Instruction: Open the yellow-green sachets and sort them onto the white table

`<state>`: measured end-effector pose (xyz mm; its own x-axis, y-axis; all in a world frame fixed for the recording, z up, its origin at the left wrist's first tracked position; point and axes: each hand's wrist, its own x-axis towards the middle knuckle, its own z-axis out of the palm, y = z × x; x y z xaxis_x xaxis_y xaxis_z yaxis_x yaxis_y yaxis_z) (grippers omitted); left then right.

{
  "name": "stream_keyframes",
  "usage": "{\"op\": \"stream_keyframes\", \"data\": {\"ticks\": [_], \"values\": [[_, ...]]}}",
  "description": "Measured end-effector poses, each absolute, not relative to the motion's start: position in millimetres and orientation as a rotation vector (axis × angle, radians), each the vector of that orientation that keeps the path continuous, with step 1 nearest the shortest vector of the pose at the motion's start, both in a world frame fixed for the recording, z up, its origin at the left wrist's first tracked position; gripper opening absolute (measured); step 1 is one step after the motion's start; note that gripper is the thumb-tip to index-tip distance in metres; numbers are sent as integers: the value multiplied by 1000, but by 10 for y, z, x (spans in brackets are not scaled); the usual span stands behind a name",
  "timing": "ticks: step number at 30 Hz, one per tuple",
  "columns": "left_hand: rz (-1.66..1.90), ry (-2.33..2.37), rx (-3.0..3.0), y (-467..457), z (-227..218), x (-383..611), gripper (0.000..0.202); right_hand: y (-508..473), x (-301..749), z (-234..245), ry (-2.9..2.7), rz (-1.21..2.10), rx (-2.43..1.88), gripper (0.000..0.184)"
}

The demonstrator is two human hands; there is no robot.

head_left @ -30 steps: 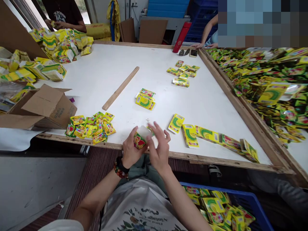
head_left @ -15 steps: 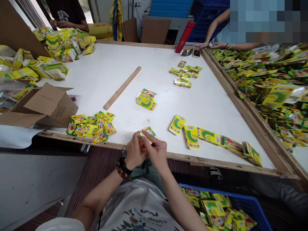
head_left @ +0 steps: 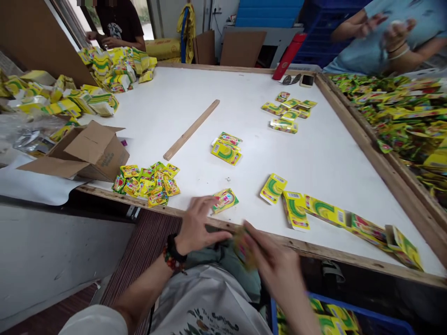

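Note:
My left hand [head_left: 200, 222] rests open at the table's near wooden edge [head_left: 279, 241], its fingertips just short of a yellow printed sachet packet [head_left: 225, 200] lying on the white board. My right hand [head_left: 275, 260] is blurred by motion below that edge and grips a yellow packet [head_left: 243, 249] between thumb and fingers. A loose heap of small yellow sachets [head_left: 146, 184] lies to the left of my left hand. A flat yellow-and-green packet [head_left: 273, 188] lies to the right of the single packet.
A wooden strip [head_left: 191, 130] and packet stacks [head_left: 226, 149] lie on the white board [head_left: 314, 158]. A row of packets [head_left: 349, 223] runs right. A cardboard box [head_left: 91, 153] stands left, a blue crate [head_left: 349, 316] lower right, and a co-worker's hands [head_left: 373, 28] are far right.
My hands have come apart. A packet now lies on the table by my left hand, and my right hand has moved down and right with a packet. The view has swung slightly.

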<state>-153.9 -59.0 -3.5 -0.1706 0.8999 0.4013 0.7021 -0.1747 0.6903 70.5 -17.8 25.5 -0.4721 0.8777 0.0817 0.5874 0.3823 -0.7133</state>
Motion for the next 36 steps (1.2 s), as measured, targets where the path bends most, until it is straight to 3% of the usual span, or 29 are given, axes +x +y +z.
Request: {"op": "stream_keyframes", "data": {"ticks": [2,4,8,11,17,22,27,31,36], "values": [[1304,2236,1690,-741,15,-1937,26,-195,1168,242,-2435,683,-1602,27],[1248,2646,1419,-881,15,-2359,20,-170,1352,189,-2586,610,-1689,21],[741,2831,1304,-979,-51,-2880,23,-106,532,70,-2496,813,-1132,30],[603,2736,1343,-929,-73,-2925,29,-77,-540,8,-2423,966,-838,31],[844,2508,1261,-966,-29,-2921,7,-112,-1572,-134,-2432,1079,-852,35],[1161,2224,1123,-1036,-45,-2949,13,-123,-1684,-219,-2269,1236,-885,51],[1366,2313,916,-1024,-164,-2885,27,-64,-1676,-275,-2061,1380,-916,58],[1458,2383,865,-1024,-223,-2818,32,11,-1580,-359,-1903,1528,-919,41],[1451,2334,908,-1067,-89,-2749,18,107,-1330,-317,-1627,1686,-886,20]]}}
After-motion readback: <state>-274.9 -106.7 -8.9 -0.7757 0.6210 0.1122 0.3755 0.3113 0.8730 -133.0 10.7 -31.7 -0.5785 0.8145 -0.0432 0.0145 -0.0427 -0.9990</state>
